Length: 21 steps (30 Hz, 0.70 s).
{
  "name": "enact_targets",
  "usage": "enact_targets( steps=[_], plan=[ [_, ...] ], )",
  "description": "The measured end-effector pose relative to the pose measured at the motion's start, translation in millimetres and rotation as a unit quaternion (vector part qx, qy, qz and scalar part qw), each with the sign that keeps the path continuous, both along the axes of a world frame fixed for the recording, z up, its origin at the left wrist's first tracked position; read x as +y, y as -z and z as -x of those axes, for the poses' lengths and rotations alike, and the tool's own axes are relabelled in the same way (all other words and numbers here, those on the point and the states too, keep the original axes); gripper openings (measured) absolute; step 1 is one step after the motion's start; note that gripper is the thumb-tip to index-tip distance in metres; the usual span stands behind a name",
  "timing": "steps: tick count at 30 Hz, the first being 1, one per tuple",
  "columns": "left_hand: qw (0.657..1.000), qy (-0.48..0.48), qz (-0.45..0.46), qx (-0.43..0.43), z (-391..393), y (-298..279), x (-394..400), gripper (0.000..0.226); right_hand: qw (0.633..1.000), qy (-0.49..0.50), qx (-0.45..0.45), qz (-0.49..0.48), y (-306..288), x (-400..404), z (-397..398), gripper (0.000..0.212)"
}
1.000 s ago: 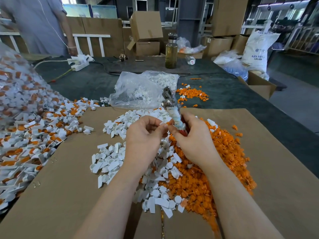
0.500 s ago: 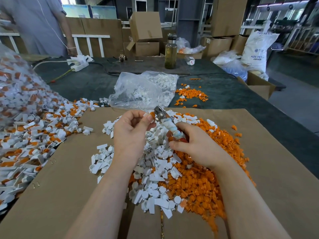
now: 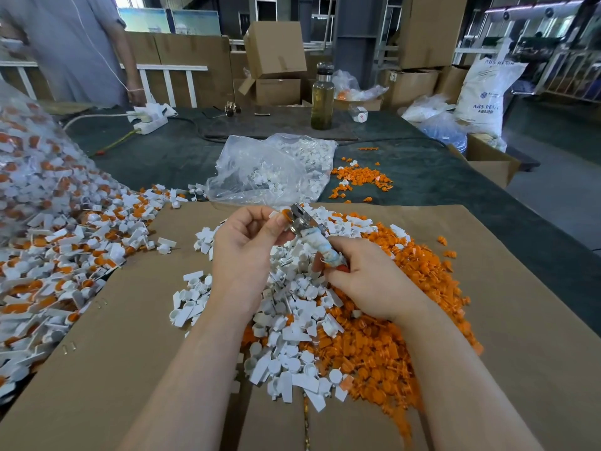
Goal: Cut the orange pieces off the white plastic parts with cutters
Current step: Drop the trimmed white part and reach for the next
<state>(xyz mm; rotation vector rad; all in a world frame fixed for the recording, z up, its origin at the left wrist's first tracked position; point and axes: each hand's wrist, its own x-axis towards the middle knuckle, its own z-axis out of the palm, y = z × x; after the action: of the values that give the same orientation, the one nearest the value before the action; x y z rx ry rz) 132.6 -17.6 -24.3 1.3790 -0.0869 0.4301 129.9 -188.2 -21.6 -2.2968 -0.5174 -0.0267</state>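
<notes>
Right now the left hand (image 3: 250, 245) is pinching one part (image 3: 283, 217) between thumb and fingertips, its orange piece (image 3: 287, 215) touching the metal head of the cutters (image 3: 304, 222), just above the far edge of the white pile (image 3: 292, 320). The right hand (image 3: 367, 281) is wrapping its curled fingers round the taped handles; whether the jaws are parted is too small to tell. Judging from this, the blades should be seating flush at the joint where orange meets white, with the thumb staying clear, so the offcut is falling toward the orange heap (image 3: 390, 336) right of the white pile, while uncut parts (image 3: 65, 255) are waiting well to its left.
</notes>
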Motion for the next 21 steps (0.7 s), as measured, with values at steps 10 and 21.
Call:
enact_targets(
  steps=[10, 21],
  plan=[
    [0.999, 0.019, 0.022, 0.036, -2, 0, 4, 0.011, 0.999, 0.016, -0.024, 0.033, 6, 2, -4, 0.011],
    [0.851, -0.14, 0.471, 0.186, -12, 4, 87, 0.018, 0.972, 0.18, -0.09, 0.117, 14, -8, -12, 0.027]
  ],
)
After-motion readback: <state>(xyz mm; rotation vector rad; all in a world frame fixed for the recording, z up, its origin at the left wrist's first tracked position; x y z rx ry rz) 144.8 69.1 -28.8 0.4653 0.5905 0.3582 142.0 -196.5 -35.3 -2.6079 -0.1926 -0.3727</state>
